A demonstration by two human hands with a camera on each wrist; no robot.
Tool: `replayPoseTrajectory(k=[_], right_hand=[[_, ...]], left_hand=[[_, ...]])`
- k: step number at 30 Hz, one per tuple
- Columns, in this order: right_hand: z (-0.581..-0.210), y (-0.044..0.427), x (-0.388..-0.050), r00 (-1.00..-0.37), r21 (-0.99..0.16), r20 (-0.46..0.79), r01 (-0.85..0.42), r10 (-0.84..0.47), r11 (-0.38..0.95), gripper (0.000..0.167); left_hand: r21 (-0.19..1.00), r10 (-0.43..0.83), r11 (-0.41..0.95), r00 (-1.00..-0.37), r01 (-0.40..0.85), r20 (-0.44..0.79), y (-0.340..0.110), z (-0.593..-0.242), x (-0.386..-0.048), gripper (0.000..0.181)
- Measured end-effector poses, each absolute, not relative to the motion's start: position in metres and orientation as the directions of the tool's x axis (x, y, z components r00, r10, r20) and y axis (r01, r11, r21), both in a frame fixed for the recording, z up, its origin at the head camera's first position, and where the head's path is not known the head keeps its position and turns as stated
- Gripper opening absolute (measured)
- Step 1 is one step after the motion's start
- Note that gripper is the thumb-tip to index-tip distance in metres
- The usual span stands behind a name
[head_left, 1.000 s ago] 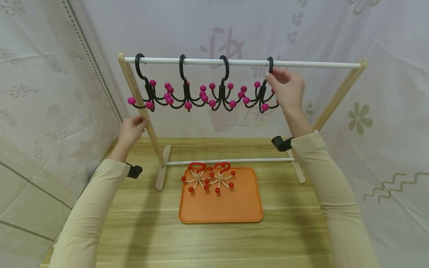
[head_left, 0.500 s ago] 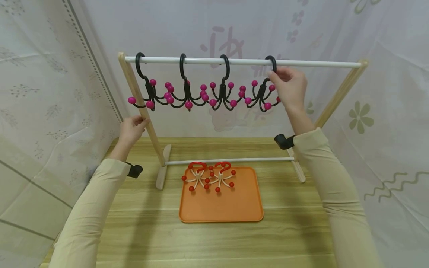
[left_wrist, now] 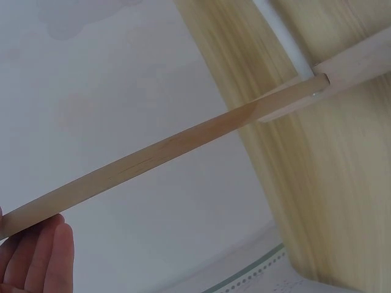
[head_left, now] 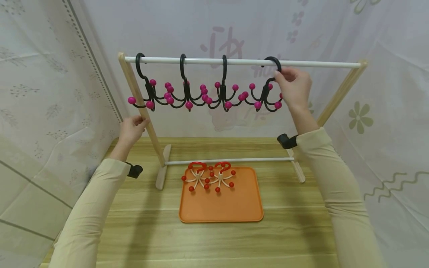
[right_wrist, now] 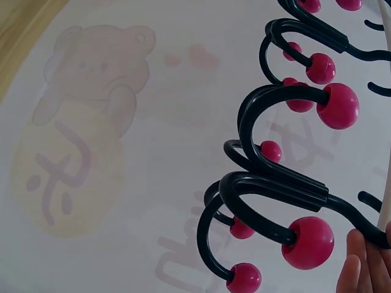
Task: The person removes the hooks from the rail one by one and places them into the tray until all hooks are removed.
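Observation:
My right hand (head_left: 296, 87) pinches the hook of the rightmost black hanger (head_left: 266, 92), a multi-armed one tipped with pink balls. That hook loops over the white top rail (head_left: 315, 64) of the rack. In the right wrist view, fingertips (right_wrist: 365, 265) meet the hanger's neck at the lower right edge. My left hand (head_left: 132, 131) grips the rack's left wooden post (head_left: 152, 139) partway up. The left wrist view shows fingers (left_wrist: 55, 256) against that post; the thumb is mostly out of frame. Several black hangers hang along the rail, among them one (head_left: 222, 91) beside the held hanger.
An orange tray (head_left: 228, 208) lies on the wooden table in front of the rack's lower white bar (head_left: 268, 160). Two cream hangers (head_left: 220, 178) with red hooks and red balls lie toward its back left. Patterned cloth hangs behind and at both sides.
My right hand has moved slightly right and turned the rightmost hanger, so its hook now shows wider. The neighbouring hanger has swivelled a little. My left hand has stayed on the post.

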State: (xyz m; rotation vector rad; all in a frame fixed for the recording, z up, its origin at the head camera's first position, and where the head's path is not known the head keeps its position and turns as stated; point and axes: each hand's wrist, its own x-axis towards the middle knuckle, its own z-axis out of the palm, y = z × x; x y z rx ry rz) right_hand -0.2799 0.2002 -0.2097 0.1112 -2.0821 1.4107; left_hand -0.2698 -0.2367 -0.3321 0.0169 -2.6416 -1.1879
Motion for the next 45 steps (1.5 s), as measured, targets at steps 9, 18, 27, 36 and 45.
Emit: replayPoseTrajectory(k=[9, 18, 27, 36, 45], right_hand=[[-0.207, 0.207, -0.279, -0.788, -0.825, 0.527, -0.384, 0.318, 0.415, 0.028], [-0.202, 0.213, -0.274, -0.774, -0.845, 0.526, -0.427, 0.353, 0.323, 0.023], [-0.196, 0.218, -0.267, -0.74, -0.824, 0.565, -0.484, 0.365, 0.293, 0.02], [-0.205, 0.219, -0.248, -0.745, -0.803, 0.593, -0.522, 0.304, 0.287, 0.016], [-0.225, 0.227, -0.24, -0.771, -0.791, 0.597, -0.52, 0.222, 0.322, 0.02]], left_hand=[[0.728, -0.11, 0.679, -0.967, 0.096, 0.23, -0.236, -0.333, -0.27, 0.038], [0.727, -0.112, 0.681, -0.968, 0.09, 0.225, -0.237, -0.333, -0.27, 0.04], [0.726, -0.111, 0.681, -0.967, 0.095, 0.231, -0.238, -0.335, -0.272, 0.039], [0.738, -0.105, 0.666, -0.966, 0.108, 0.236, -0.238, -0.335, -0.274, 0.037], [0.737, -0.107, 0.668, -0.967, 0.102, 0.231, -0.238, -0.335, -0.272, 0.04]])
